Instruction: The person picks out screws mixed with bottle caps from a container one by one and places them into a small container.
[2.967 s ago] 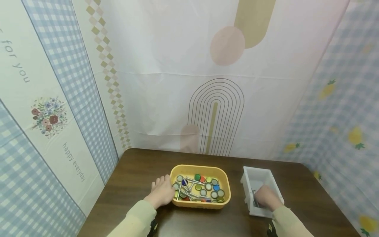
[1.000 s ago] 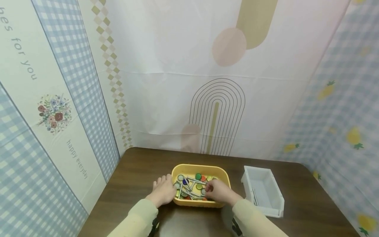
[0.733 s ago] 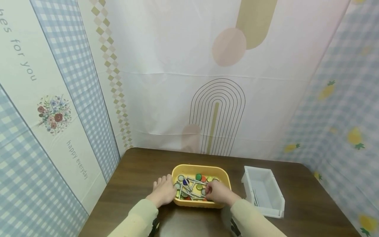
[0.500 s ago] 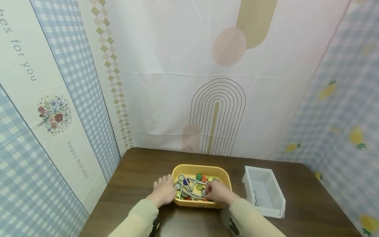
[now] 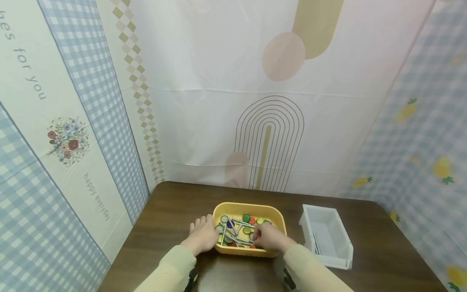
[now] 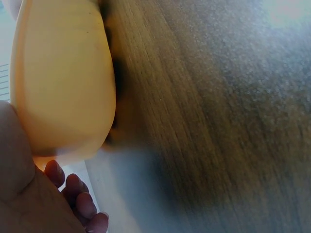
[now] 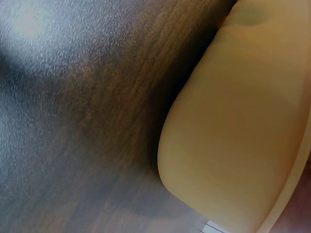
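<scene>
In the head view, a yellow plastic basket (image 5: 248, 250) holds slim silver metal rods (image 5: 232, 235), like bolts or nails, mixed with bottle caps (image 5: 246, 218) of several colours. My left hand (image 5: 204, 234) rests against the basket's left end. In the left wrist view its fingers (image 6: 86, 204) lie loosely outside the basket wall. Over the basket's right part, my right hand (image 5: 269, 237) reaches in with bent fingers, its fingertips low among the caps and rods. Whether they pinch anything is hidden; the right wrist view shows mostly the basket's outer wall (image 7: 233, 116).
A white open-fronted bin (image 5: 330, 235) stands to the right of the basket, with a few silver rods (image 5: 316, 244) along its left side. Both stand on a dark brown wooden table (image 5: 175, 211). A patterned cloth (image 5: 204, 129) hangs behind the table's far edge.
Three seconds ago my right hand was inside the white bin. By one second ago it had moved left into the yellow basket, where it stays. My left hand keeps its place.
</scene>
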`<state>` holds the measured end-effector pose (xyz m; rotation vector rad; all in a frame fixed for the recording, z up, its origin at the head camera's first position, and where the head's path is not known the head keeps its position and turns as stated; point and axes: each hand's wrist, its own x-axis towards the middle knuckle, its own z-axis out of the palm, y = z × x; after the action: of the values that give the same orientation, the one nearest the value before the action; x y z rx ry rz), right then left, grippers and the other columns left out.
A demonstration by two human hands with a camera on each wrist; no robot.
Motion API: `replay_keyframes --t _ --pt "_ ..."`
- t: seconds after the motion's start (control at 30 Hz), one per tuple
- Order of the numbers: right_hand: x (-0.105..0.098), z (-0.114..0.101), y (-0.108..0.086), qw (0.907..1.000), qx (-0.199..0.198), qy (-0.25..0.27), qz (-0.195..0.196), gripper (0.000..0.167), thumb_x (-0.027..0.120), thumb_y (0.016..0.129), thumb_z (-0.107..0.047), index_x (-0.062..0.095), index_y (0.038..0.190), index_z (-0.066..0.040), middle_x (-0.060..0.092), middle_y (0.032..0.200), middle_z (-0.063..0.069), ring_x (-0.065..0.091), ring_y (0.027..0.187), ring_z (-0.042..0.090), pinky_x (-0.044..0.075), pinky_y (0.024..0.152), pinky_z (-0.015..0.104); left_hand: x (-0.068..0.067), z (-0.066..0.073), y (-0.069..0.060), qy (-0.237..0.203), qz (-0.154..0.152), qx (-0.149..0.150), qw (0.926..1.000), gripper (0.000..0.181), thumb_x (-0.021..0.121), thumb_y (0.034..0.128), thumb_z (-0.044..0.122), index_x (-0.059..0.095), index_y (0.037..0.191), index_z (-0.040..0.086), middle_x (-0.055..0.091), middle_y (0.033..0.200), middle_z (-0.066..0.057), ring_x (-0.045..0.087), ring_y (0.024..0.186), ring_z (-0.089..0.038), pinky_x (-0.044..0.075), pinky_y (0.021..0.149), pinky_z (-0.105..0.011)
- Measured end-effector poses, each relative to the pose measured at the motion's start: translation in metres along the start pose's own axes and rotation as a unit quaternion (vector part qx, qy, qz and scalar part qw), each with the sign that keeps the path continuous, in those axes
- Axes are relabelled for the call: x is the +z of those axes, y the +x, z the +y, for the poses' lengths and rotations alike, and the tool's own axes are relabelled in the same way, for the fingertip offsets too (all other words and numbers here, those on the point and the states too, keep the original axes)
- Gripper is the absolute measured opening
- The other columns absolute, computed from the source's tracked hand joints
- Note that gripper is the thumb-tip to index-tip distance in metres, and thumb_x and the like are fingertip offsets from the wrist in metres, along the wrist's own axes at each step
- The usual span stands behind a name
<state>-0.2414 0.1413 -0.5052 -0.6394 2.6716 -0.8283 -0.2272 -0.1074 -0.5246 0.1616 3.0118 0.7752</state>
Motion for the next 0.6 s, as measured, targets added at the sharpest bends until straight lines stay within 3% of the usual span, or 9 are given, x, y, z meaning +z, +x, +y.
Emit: replay_keyframes --t 0.2,0.6 --pt "-0.0003 0.0041 0.0026 0.9998 -0.010 -0.009 -0.013 0.013 0.074 0.080 -0.007 0.062 0.078 -0.010 0.057 0.074 -0.004 0.052 0.066 0.012 0.045 0.061 0.031 -0.0059 0.0043 -0.0032 0.000 -0.005 0.001 1.0000 0.019 0.052 0.0925 0.023 0.044 0.098 0.007 0.042 0.089 -0.008 0.038 0.088 -0.029 0.028 0.078 -0.048" --pt "-0.0024 0.0004 0.0002 0.9996 -0.020 -0.011 -0.019 0.009 0.071 0.080 -0.005 0.063 0.080 -0.010 0.057 0.075 -0.005 0.052 0.066 0.011 0.046 0.060 0.030 -0.0017 0.0029 -0.0029 -0.002 0.007 0.001 1.0000 0.018 0.051 0.0924 0.022 0.044 0.098 0.007 0.042 0.089 -0.009 0.038 0.087 -0.030 0.028 0.078 -0.047"
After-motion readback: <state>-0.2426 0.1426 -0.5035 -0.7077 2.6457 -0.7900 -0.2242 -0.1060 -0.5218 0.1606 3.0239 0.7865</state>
